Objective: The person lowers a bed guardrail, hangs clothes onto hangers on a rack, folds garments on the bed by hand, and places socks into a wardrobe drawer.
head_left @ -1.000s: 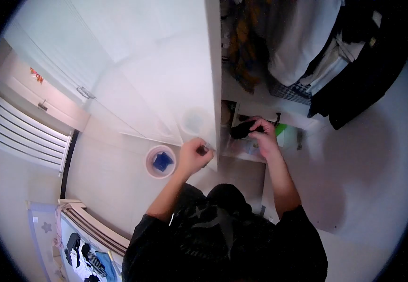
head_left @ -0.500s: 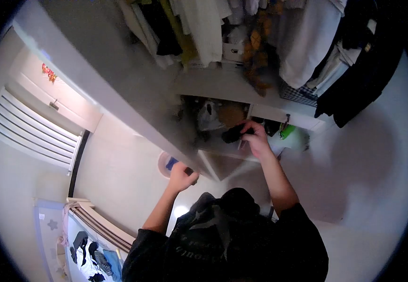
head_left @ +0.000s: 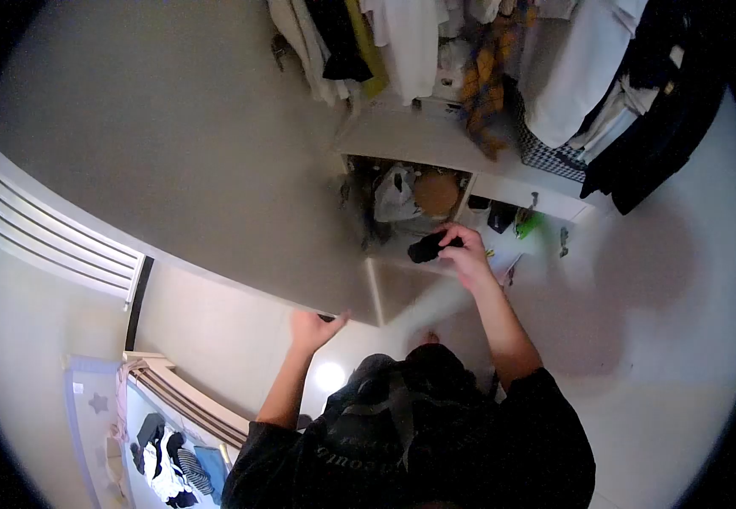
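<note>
A small black bundle that looks like cloth (head_left: 424,248) is pinched between the thumb and fingers of my right hand (head_left: 467,257), held over the low cabinet. My left hand (head_left: 310,331) is at the lower edge of a large grey wardrobe door (head_left: 190,187), fingers and thumb closed round that edge. A small dark patch shows by the left thumb; I cannot tell what it is. Beyond my right hand, an open drawer compartment (head_left: 359,161) contains a white plastic bag (head_left: 397,195) and a round brown object (head_left: 436,193).
Clothes, among them a white garment (head_left: 410,51), hang above the cabinet. A checked box (head_left: 546,157) stands at right. A white drawer (head_left: 533,193) has a bright green item (head_left: 527,225) below it. A towel radiator (head_left: 54,237) and a pile of clothes (head_left: 168,467) are at left.
The door has swung leftward and toward me with my left hand on its edge, showing more of its face. It now hides the pink basin. My right hand still holds the black bundle.
</note>
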Tool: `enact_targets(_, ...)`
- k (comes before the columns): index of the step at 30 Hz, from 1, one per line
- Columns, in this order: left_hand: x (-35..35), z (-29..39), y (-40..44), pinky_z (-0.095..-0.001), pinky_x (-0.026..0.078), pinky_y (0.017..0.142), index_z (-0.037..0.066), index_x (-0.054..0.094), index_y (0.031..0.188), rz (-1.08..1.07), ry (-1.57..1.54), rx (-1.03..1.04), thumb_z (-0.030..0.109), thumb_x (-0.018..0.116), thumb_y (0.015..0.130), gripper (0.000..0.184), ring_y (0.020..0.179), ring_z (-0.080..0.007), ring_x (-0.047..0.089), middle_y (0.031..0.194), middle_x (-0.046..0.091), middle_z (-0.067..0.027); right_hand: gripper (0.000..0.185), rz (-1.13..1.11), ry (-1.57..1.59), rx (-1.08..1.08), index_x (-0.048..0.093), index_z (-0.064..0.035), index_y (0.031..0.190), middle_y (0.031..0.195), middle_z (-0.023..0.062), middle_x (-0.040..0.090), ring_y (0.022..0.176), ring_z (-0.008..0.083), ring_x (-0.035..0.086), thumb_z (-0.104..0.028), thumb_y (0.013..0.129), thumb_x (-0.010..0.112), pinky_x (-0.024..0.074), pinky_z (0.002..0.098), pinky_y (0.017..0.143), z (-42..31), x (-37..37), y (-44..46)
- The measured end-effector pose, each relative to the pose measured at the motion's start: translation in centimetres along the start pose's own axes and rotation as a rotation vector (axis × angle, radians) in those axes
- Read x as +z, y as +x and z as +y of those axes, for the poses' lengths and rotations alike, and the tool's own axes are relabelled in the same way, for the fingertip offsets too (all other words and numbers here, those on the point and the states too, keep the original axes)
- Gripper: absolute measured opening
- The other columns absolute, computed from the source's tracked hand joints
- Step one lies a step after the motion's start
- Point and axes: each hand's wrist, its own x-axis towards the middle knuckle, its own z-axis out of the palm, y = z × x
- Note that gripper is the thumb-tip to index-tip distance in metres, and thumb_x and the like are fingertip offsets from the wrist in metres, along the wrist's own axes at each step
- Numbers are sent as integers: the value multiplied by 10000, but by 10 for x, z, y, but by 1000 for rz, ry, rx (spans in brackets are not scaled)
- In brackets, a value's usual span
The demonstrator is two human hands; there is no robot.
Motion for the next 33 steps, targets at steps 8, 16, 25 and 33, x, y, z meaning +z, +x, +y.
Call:
enact_targets(8,-17,-68,-15,-416,538,642,71,716,890,33,-116,-241,275,758,725,266,710,-330,687,763,704,-126,222,-16,32,-26,574,-25,761,1121,120,656,1083,261,595,144,618,601,443,355,958,5,22,-20)
enact_targets(16,-74,-83,-2,-341,544,533,-15,666,916,29,-173,-219,91,691,748,200,524,-203,658,674,667,-125,223,-14,12,-47,584,-25,754,1110,127,661,1064,251,597,143,609,607,435,345,963,8,40,-32)
enact_targets(25,-104,-128,10,-346,523,464,-32,630,944,-17,-234,-306,40,648,747,211,530,-204,629,705,620,-101,228,-14,36,-37,586,-32,769,1139,134,638,1089,249,585,137,618,612,435,359,972,16,47,-41)
enact_targets(33,-122,-132,19,-319,496,418,-13,594,1082,-121,-189,-456,85,675,819,292,543,-222,673,731,640,-99,229,16,57,2,586,-40,769,1136,129,636,1078,240,586,135,623,615,442,359,966,25,48,-44)
